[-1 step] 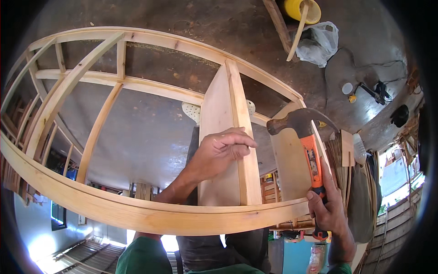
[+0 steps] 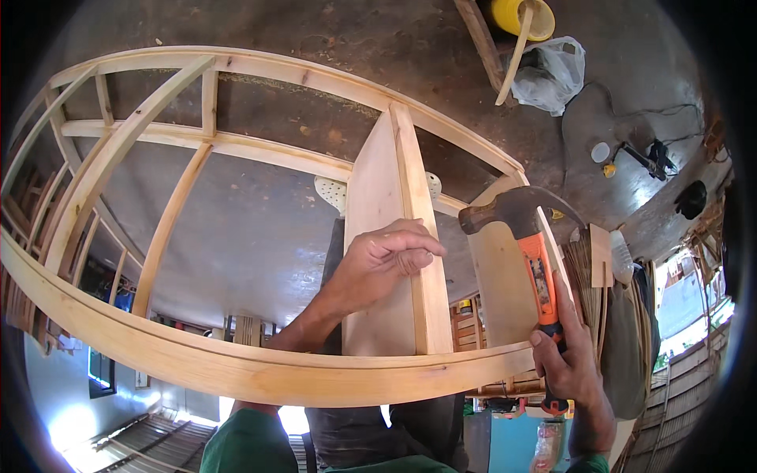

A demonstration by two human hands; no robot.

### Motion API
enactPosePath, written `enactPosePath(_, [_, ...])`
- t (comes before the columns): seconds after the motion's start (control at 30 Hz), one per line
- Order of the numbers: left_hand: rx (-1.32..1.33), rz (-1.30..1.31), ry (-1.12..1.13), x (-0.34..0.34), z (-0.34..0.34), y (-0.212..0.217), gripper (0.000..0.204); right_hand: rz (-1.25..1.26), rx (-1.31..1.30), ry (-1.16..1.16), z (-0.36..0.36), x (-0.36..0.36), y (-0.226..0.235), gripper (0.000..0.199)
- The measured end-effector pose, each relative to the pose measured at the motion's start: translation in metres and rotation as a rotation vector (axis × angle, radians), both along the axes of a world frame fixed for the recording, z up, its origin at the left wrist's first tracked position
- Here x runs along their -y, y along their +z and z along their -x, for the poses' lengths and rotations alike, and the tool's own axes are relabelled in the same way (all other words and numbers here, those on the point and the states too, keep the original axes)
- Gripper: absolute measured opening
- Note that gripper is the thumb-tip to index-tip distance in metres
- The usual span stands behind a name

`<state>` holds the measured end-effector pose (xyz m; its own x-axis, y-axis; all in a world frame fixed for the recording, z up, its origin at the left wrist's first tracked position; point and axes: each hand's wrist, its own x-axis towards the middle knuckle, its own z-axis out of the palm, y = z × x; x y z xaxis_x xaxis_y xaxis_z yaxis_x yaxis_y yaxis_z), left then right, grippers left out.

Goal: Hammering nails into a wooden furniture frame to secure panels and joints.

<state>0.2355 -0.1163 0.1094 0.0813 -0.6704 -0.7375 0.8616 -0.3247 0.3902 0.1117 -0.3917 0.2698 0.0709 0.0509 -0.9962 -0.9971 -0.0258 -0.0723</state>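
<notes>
My right hand (image 2: 569, 351) is wrapped round the handle of a claw hammer (image 2: 538, 268) with an orange and black grip. Its dark metal head is raised at the right end of a pale wooden frame (image 2: 268, 370). My left hand (image 2: 390, 256) rests against an upright wooden crosspiece (image 2: 422, 299) with a flat board (image 2: 374, 181) beside it. The left fingers are curled and pressed together; whether something small is between them I cannot make out. My left forearm passes through the frame, behind its near rail.
Slats and rails of the frame stretch far to the left. On the dark floor at the upper right lie a yellow bucket (image 2: 524, 20), a clear plastic bag (image 2: 552, 75), a wooden stick (image 2: 514, 59) and a black tool with a cord (image 2: 650, 162). A foot in a perforated pale shoe (image 2: 331, 193) shows behind the board.
</notes>
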Motion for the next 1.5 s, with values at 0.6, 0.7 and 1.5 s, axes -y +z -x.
enactPosePath(0.6, [0.122, 0.065, -0.113, 0.007, 0.002, -0.004, 0.011, 0.129, 0.181, 0.202, -0.022, 0.038, 0.016, 0.072])
enactPosePath(0.7, [0.128, 0.069, -0.110, 0.007, 0.003, -0.005, 0.011, 0.230, 0.167, -0.130, -0.027, 0.034, 0.013, 0.072])
enactPosePath(1.5, [0.191, 0.109, -0.231, 0.011, -0.003, 0.000, 0.013, 0.228, 0.217, -0.089, -0.030, 0.037, 0.016, 0.069])
